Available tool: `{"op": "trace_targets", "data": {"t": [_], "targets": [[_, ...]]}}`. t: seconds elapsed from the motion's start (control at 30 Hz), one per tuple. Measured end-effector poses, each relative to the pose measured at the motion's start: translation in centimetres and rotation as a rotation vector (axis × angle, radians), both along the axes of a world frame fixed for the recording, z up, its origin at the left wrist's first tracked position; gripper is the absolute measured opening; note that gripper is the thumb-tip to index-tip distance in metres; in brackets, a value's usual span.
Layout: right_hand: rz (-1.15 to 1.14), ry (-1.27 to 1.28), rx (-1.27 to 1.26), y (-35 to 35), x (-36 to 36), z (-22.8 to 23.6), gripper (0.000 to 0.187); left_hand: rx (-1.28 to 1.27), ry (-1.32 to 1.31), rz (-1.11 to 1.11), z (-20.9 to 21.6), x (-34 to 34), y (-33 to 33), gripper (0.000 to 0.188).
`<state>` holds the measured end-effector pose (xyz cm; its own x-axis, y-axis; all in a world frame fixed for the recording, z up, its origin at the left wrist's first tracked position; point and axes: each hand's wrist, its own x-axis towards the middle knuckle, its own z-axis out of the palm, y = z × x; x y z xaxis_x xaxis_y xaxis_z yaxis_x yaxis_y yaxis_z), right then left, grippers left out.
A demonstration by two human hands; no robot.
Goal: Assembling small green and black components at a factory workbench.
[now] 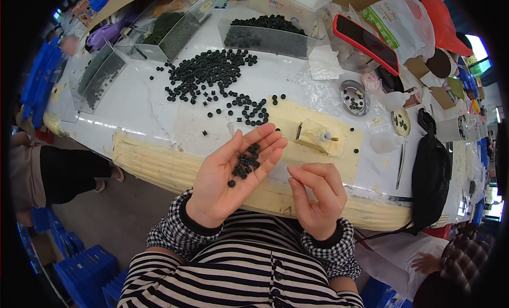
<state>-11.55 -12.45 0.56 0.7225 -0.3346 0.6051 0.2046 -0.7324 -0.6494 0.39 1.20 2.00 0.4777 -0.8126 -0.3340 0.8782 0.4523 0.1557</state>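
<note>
My left hand [222, 175] is palm up over the table's near edge, fingers slightly cupped. A small heap of little black grooved rubber pieces [246, 162] lies in that palm. To its right my right hand [321, 194] is curled, thumb and forefinger close together; whatever they may hold is too small to make out. Beyond the hands, a large pile of the same black pieces [207, 69] spreads over the white table [148, 114]. A cream-coloured block [316, 137] with a small metal-tipped fitting stands on a yellowish sheet [344, 167] ahead of my right hand.
Clear bins [265, 43] with dark pieces stand at the back. A red-edged phone [366, 43] leans at the back right. Tweezers [400, 167] and a black bag [430, 175] lie to the right. Padding [154, 162] covers the front edge. Other people sit at both sides.
</note>
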Motion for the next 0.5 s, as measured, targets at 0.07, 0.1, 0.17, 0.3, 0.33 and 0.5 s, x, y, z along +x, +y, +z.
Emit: {"op": "trace_targets", "data": {"t": [0.07,0.1,0.17,0.3,0.33,0.5], "targets": [[-0.022,-0.013,-0.046,0.1,0.2,0.0,0.032,-0.026,-0.002,-0.039,0.1,-0.4,-0.3,0.052],[-0.039,-0.006,-0.080,0.1,0.3,0.0,0.032,-0.037,-0.005,-0.056,0.2,-0.5,-0.3,0.054],[-0.076,0.010,-0.151,0.2,0.5,0.0,0.033,-0.014,-0.046,-0.098,0.3,-0.9,-0.4,0.057],[-0.069,0.097,-0.234,0.4,1.1,0.7,0.036,0.080,-0.128,-0.205,0.2,-1.5,-0.4,0.060],[-0.050,0.114,-0.234,0.5,1.2,0.7,0.035,0.091,-0.144,-0.215,0.2,-1.5,-0.4,0.060],[-0.025,0.136,-0.209,0.4,0.9,0.3,0.028,0.143,-0.190,-0.283,-0.3,-1.8,-0.3,0.056]]}}
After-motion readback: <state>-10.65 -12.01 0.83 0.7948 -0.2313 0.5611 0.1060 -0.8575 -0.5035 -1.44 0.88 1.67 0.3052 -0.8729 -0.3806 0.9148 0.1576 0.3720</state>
